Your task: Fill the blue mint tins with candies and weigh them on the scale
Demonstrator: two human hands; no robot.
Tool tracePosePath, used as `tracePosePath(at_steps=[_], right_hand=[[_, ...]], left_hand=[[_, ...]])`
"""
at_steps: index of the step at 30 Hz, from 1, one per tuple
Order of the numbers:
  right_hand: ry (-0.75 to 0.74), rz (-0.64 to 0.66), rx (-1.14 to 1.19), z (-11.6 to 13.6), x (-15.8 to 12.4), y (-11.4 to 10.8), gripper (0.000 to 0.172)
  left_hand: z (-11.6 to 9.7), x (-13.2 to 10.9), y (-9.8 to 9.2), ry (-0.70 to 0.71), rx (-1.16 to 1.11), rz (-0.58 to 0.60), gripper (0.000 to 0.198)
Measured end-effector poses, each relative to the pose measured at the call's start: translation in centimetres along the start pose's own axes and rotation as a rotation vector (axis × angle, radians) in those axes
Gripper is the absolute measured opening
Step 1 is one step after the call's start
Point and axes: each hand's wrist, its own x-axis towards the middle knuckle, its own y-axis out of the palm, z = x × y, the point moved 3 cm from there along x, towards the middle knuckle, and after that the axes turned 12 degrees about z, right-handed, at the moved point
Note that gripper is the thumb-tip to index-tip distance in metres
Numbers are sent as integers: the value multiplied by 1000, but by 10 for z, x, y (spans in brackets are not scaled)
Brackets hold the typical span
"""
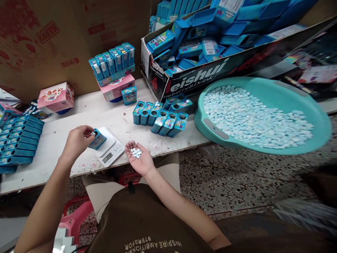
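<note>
My left hand (79, 141) is at a small blue candy box (98, 140) on the left part of a white digital scale (111, 147). Its fingers are closed at the box's top left edge, and they partly hide the opening. A lit readout shows on the scale, but I cannot read its digits for certain. To the right of the scale, my right hand (140, 162) is palm up with the fingers slightly cupped. Several pale blue-white candies (136, 152) lie in that palm.
Open blue boxes (168, 121) stand in rows on the white table (129, 131). A turquoise basin (214, 131) of candies overhangs the right side. Behind is a black carton (158, 79) full of blue boxes. Pink boxes (56, 98) and stacked blue boxes (21, 140) are left.
</note>
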Motion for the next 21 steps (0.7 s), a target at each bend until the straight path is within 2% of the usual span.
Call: tracePosePath(at_steps=[4, 7, 11, 15, 18, 21], right_hand=[[-9, 26, -6, 3, 0, -1, 29], [-22, 33, -21, 5, -1, -4, 28], [-28, 8, -36, 6, -4, -7, 29], [-25, -20, -61, 5, -7, -6, 32], [0, 7, -95, 0, -8, -3, 33], [43, 26, -115, -10, -10, -5, 32]], left_hand=[[-4, 2, 0, 9, 43, 24, 25], [-5, -1, -2, 28, 34, -5, 22], [-6, -20, -7, 93, -11, -168, 16], [-7, -55, -5, 126, -66, -302, 11], [-10, -85, 11, 102, -89, -328, 9], [-17, -110, 43, 115, -153, -269, 8]])
